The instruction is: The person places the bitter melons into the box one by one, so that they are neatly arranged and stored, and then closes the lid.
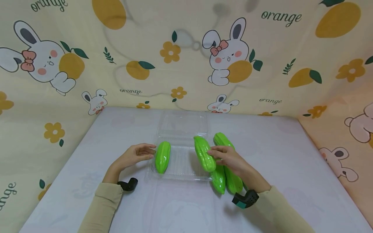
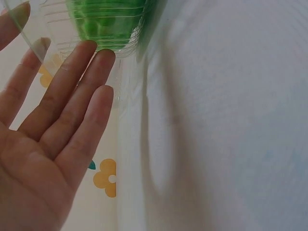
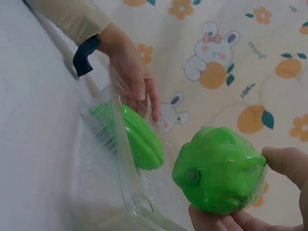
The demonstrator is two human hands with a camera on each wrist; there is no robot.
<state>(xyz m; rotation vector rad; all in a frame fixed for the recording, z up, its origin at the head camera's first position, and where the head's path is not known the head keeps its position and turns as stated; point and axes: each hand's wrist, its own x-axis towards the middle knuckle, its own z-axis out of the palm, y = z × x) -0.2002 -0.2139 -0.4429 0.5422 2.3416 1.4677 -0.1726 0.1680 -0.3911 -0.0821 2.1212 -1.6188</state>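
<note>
A clear plastic clamshell box [image 1: 182,163] lies with its lid [image 1: 182,124] folded back. One bright green, ridged toy gourd [image 1: 163,157] sits along the box's left side. My right hand [image 1: 231,160] holds a second green gourd [image 1: 204,153] between thumb and fingers, above the box's right part; its stem end [image 3: 192,175] shows in the right wrist view. At the left wall my left hand [image 1: 135,156] has its fingers loosely extended. In the left wrist view its fingertips [image 2: 105,60] are against or very near the ribbed wall; contact is hard to tell.
Right of the box, partly under my right hand, lie more green gourds [image 1: 234,182], one [image 1: 218,180] close against the box wall. A white cloth covers the table [image 1: 279,155]. A patterned curtain [image 1: 186,74] with rabbits and oranges stands behind and at both sides.
</note>
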